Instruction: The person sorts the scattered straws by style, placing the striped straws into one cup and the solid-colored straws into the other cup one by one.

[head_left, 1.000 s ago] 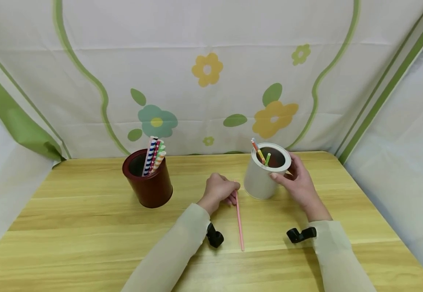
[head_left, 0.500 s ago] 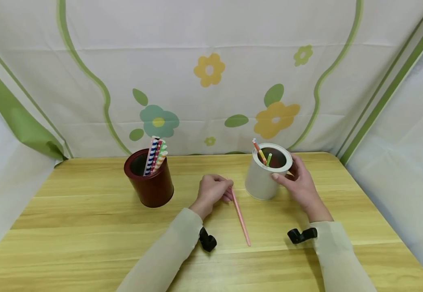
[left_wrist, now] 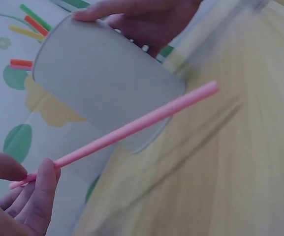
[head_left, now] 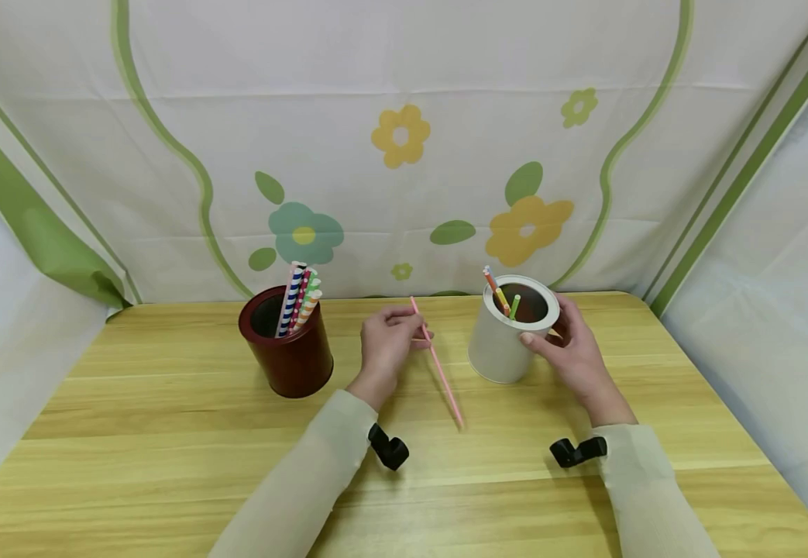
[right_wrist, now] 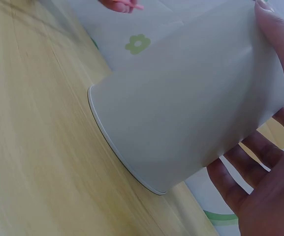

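Observation:
My left hand (head_left: 386, 345) pinches a plain pink drinking straw (head_left: 443, 384) near its upper end, between thumb and fingers. In the left wrist view the straw (left_wrist: 132, 128) slants across the front of the white can, its shadow lying apart from it on the wood. To the right, my right hand (head_left: 576, 356) grips the side of that white can (head_left: 497, 349), thumb toward me and fingers behind. Several plain coloured straws, orange, yellow and green among them, lean at the can's left rim. The can stands upright on the table.
A dark red can (head_left: 290, 364) stands left of my left hand, with several patterned paper straws (head_left: 297, 302) leaning in it. Behind the wooden table (head_left: 166, 465) hangs a white flowered curtain (head_left: 341, 155). Black wrist cameras (head_left: 390, 449) sit on both sleeves.
My left hand has moved left and away from me, lifting the pink straw and tilting it. The right hand and the white can have stayed in place.

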`<act>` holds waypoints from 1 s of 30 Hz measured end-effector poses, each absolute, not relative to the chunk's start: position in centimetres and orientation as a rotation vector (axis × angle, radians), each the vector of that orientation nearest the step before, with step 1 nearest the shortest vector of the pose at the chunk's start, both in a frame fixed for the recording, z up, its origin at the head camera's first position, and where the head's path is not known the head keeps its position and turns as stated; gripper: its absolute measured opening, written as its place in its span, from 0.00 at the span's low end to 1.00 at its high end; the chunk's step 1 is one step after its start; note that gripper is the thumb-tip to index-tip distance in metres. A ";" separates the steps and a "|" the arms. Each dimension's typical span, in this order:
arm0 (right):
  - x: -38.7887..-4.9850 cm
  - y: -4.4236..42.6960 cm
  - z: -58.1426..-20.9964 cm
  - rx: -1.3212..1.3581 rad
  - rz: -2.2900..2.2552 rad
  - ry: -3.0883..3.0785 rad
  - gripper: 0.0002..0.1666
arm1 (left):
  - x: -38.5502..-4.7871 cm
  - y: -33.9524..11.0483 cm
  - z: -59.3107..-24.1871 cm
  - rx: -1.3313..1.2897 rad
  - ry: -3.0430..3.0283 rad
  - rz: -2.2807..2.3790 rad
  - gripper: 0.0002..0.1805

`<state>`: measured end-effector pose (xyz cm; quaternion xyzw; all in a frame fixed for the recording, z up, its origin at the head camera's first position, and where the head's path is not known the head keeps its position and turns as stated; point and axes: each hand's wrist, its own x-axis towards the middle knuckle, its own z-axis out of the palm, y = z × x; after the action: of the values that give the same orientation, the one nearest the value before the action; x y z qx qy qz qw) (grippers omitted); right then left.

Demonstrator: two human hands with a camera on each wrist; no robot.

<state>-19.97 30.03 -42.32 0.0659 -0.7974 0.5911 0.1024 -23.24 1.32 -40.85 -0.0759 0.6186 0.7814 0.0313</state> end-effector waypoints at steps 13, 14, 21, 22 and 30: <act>-20.0 30.0 -42.4 0.189 1.739 -2.357 0.42 | -22.8 0.8 -36.3 -0.115 1.901 2.663 0.09; -20.0 30.0 -42.4 0.189 1.737 -2.358 0.42 | -22.7 0.8 -35.9 -0.102 1.900 2.680 0.10; -20.0 30.0 -42.3 0.191 1.735 -2.362 0.41 | -21.5 0.7 -33.7 0.042 1.851 2.803 0.10; -20.0 30.0 -42.3 0.191 1.735 -2.362 0.41 | -21.3 0.7 -33.4 0.064 1.849 2.809 0.10; -20.0 30.0 -42.3 0.205 1.740 -2.359 0.41 | -19.8 0.6 -31.1 0.247 1.897 2.880 0.12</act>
<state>-19.99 29.96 -42.35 0.0693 -0.7987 0.5890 0.1016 -19.81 0.59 -31.13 0.0705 0.5418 0.8227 -0.1570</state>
